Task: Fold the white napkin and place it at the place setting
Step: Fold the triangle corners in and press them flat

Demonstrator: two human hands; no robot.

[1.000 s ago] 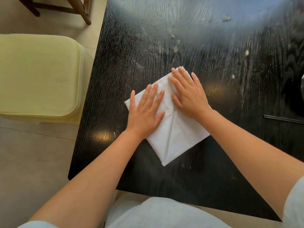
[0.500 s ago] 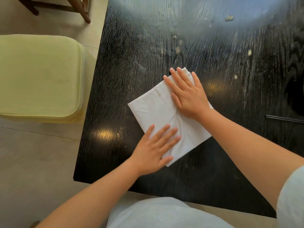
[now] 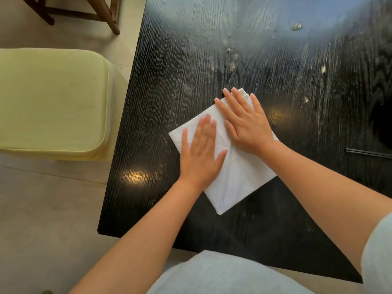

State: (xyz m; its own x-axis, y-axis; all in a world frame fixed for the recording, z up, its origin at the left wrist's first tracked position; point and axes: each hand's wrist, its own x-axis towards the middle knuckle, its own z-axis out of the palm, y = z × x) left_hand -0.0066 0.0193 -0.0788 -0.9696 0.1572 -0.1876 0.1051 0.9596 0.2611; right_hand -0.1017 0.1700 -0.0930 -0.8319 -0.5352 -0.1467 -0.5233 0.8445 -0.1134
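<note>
I note the white napkin (image 3: 239,179) folded on the bench (image 3: 191,81); my left hand (image 3: 200,154) and right hand (image 3: 246,124) press flat, fingers extended, gripping nothing, to set creases

This looks like a dining room in a home. A large dark wooden table (image 3: 265,71) with strong grain fills the middle and right of the frame, and its surface carries smears and small crumbs. At the left stands a chair with a pale yellow cushioned seat (image 3: 51,102), and brown wooden chair legs (image 3: 106,13) show in the upper left. The floor (image 3: 42,219) is pale and smooth, perhaps of tile. At the right edge lie thin dark sticks (image 3: 369,153), maybe chopsticks.
</note>
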